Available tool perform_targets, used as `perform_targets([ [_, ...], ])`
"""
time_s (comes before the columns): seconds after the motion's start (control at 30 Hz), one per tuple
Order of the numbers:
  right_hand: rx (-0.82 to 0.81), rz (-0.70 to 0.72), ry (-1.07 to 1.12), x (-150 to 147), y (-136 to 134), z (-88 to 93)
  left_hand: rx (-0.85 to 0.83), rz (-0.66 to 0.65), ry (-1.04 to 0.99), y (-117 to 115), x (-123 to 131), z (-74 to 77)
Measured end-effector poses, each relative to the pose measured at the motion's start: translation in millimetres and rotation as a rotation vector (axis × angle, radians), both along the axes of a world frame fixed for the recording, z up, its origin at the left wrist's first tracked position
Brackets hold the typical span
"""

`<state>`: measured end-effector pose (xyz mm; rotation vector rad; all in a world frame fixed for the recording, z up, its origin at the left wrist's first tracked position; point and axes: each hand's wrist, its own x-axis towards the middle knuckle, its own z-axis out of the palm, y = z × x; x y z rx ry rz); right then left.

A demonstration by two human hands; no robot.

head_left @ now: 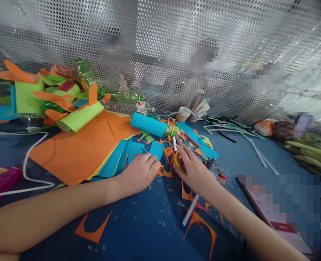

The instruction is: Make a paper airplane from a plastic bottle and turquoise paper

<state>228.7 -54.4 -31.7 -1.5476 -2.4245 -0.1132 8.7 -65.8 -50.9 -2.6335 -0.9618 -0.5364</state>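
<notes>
My left hand (142, 173) rests on the table by the near edge of some blue paper (131, 149), its fingers curled. What lies under them is hidden. My right hand (190, 165) reaches over a pile of scraps with its fingers stretched and thumb apart. Between the thumb and fingers shows the yellow handle of what look like scissors (176, 158), partly covered by the hand. Just beyond them lies a plastic bottle wrapped in blue paper (149, 125), its green cap pointing right. Orange paper cut-outs (187, 192) lie around my right hand.
Large orange sheets (75, 156) and a bottle in lime paper with orange fins (81, 116) lie left. More bottles stand behind, before a perforated metal screen (160, 43). Cups of pens (184, 113) sit at the back. A blurred flat device (280, 210) lies right; a white cable (25, 163) runs left.
</notes>
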Motion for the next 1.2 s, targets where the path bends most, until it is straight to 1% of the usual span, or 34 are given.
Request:
perform_targets([
  [0.1, -0.005, -0.034, 0.113, 5, 5, -2.7, 0.056, -0.069, -0.050, 0, 0, 0.2],
  [0.17, 0.003, -0.033, 0.139, 7, 9, -1.7, 0.034, -0.097, -0.056, 0, -1, 0.8],
  [0.33, 0.046, 0.018, 0.037, 11, 12, -1.2, -0.075, -0.111, -0.039, 4, 0, -0.9],
  [0.47, 0.028, 0.069, 0.021, 8, 7, -5.3, -0.092, -0.111, -0.044, 5, 1, -2.5],
  [0.57, 0.038, 0.079, -0.003, 5, 5, -3.7, -0.114, -0.128, -0.069, 4, 2, 0.3],
  [0.67, 0.027, -0.005, -0.084, 10, 9, 2.2, -0.192, -0.144, -0.081, 4, 1, 4.9],
  [0.77, 0.041, -0.149, -0.131, 25, 21, 5.7, -0.260, -0.150, -0.096, 4, 0, 7.5],
  [0.87, 0.030, -0.291, -0.169, 44, 40, 2.8, -0.281, -0.161, -0.113, 4, -1, 7.7],
  [0.93, -0.009, -0.353, -0.188, 51, 52, -1.0, -0.274, -0.173, -0.114, 3, -1, 7.6],
  [1.07, -0.104, -0.408, -0.191, 50, 72, -4.6, -0.264, -0.182, -0.127, 3, -1, 8.3],
  [1.2, -0.177, -0.379, -0.177, 49, 88, 2.9, -0.263, -0.189, -0.146, 4, 0, 9.0],
])
